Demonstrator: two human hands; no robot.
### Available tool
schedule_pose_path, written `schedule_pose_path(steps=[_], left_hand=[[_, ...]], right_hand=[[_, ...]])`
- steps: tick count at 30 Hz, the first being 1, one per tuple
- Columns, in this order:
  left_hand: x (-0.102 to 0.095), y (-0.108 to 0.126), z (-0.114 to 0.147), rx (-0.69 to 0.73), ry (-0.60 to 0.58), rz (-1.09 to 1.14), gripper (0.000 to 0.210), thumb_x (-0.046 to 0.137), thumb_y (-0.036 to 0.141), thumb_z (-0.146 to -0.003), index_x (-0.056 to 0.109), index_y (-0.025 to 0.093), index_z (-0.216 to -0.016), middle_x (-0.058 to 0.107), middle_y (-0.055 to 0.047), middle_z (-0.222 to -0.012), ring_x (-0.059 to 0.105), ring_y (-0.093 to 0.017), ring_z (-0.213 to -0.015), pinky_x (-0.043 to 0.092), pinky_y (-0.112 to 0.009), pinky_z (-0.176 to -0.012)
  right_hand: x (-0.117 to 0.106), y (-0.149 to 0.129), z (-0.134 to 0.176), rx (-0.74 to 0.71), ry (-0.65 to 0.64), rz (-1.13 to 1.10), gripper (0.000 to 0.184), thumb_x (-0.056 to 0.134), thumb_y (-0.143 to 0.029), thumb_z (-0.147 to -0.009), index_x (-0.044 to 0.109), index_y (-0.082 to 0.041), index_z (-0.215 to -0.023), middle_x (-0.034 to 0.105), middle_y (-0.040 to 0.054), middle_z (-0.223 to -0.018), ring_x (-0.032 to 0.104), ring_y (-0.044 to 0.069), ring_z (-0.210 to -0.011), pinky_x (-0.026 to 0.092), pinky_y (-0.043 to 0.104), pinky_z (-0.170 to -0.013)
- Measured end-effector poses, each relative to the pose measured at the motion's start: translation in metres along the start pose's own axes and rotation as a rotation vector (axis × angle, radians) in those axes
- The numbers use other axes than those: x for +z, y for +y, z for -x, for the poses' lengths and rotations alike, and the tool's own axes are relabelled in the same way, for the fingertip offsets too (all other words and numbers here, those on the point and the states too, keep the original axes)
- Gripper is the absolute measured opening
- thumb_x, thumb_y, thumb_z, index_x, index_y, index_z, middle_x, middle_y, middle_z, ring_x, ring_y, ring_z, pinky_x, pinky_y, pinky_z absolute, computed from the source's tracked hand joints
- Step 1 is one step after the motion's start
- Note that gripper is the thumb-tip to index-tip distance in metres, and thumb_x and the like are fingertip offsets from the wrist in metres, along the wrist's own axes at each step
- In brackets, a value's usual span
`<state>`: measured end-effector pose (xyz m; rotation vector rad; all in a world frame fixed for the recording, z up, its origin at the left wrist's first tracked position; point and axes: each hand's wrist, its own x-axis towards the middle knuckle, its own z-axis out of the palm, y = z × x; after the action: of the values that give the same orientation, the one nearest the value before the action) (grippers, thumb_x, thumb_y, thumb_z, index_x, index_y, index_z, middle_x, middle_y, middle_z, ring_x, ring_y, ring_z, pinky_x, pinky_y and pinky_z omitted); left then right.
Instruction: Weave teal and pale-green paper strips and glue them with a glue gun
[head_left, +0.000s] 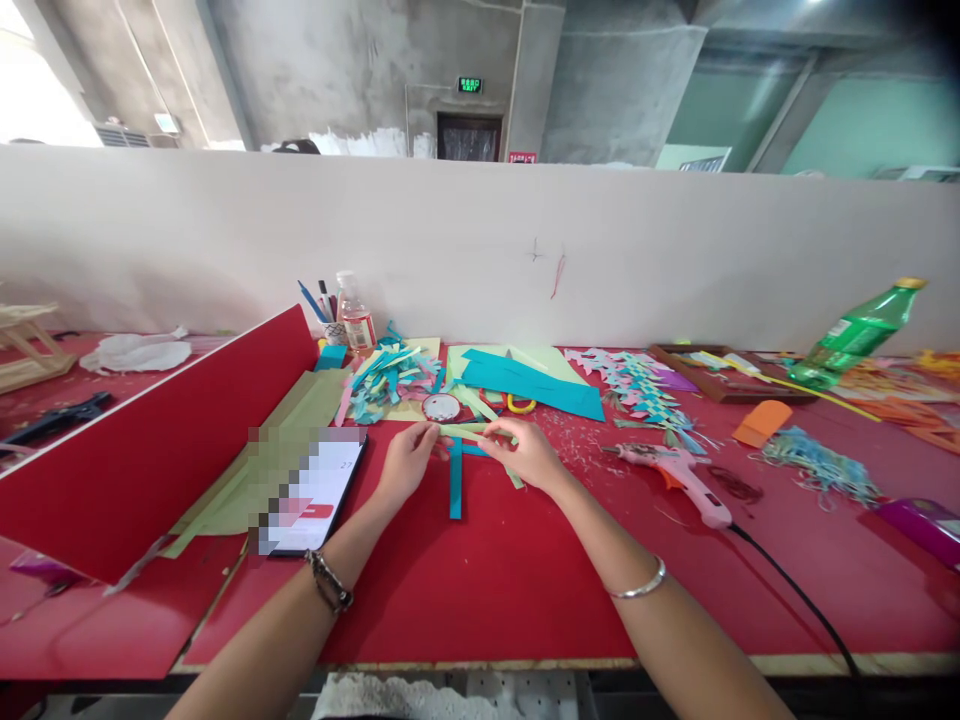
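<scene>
Between my two hands a pale green paper strip is stretched sideways, just above the red table. My left hand pinches its left end with thumb and fingers. On the other side my right hand grips the strip, and a tail of green paper hangs below the fingers. Under the strip lies a blue paper strip, pointing toward me, with another blue piece crossing near its top. Behind my hands sit a small round dish and a yellow curved handle.
A heap of cut strips and a blue paper sheet lie behind. Left are a phone and a red board. Right are braided strips, a pink glue gun with its cord, and a tilted green bottle.
</scene>
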<state>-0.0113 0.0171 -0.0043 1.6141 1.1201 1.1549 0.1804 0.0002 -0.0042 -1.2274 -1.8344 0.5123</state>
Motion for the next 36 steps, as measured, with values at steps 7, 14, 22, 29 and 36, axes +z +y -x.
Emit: schedule_pose_path(steps=[7, 14, 22, 29, 36], left_hand=[[-0.007, -0.006, -0.002, -0.015, 0.059, 0.022, 0.034, 0.046, 0.048, -0.076, 0.053, 0.016, -0.077, 0.067, -0.004, -0.075, 0.060, -0.015, -0.055, 0.047, -0.026, -0.062], [-0.006, -0.008, -0.004, 0.000, 0.036, 0.040, 0.032, 0.044, 0.045, -0.077, 0.054, 0.015, -0.080, 0.067, -0.005, -0.076, 0.062, -0.017, -0.062, 0.048, -0.028, -0.066], [0.001, 0.002, 0.005, 0.056, -0.051, -0.040, 0.026, 0.047, 0.040, -0.077, 0.057, 0.016, -0.075, 0.065, -0.001, -0.062, 0.063, -0.019, -0.062, 0.044, -0.026, -0.065], [0.007, 0.010, 0.009, 0.104, -0.198, -0.001, 0.028, 0.044, 0.038, -0.078, 0.059, 0.015, -0.084, 0.066, -0.002, -0.077, 0.064, -0.018, -0.064, 0.046, -0.026, -0.066], [0.005, 0.009, 0.007, 0.080, -0.178, -0.002, 0.027, 0.045, 0.037, -0.078, 0.060, 0.016, -0.083, 0.065, -0.001, -0.069, 0.064, -0.018, -0.065, 0.046, -0.026, -0.065]], right_hand=[[-0.010, 0.008, -0.003, 0.064, 0.079, -0.028, 0.031, 0.051, -0.042, -0.074, 0.057, -0.018, -0.058, 0.057, 0.0007, -0.055, 0.049, 0.013, -0.052, 0.035, 0.024, -0.050], [-0.013, 0.014, -0.003, 0.105, 0.161, -0.043, 0.029, 0.045, -0.044, -0.077, 0.054, -0.019, -0.066, 0.056, -0.0003, -0.052, 0.052, 0.014, -0.050, 0.040, 0.025, -0.050], [-0.002, -0.001, -0.001, -0.093, 0.289, 0.350, 0.029, 0.044, -0.032, -0.079, 0.052, -0.024, -0.106, 0.059, 0.0065, -0.108, 0.050, 0.022, -0.103, 0.009, 0.046, -0.100], [0.012, -0.014, 0.005, -0.193, -0.028, 0.354, 0.021, 0.043, -0.034, -0.083, 0.056, -0.025, -0.096, 0.065, 0.0009, -0.092, 0.057, 0.016, -0.089, 0.012, 0.043, -0.096], [0.010, -0.011, 0.002, -0.057, -0.025, 0.148, 0.021, 0.049, -0.039, -0.080, 0.060, -0.022, -0.078, 0.066, -0.0022, -0.073, 0.056, 0.014, -0.066, 0.030, 0.030, -0.076]])
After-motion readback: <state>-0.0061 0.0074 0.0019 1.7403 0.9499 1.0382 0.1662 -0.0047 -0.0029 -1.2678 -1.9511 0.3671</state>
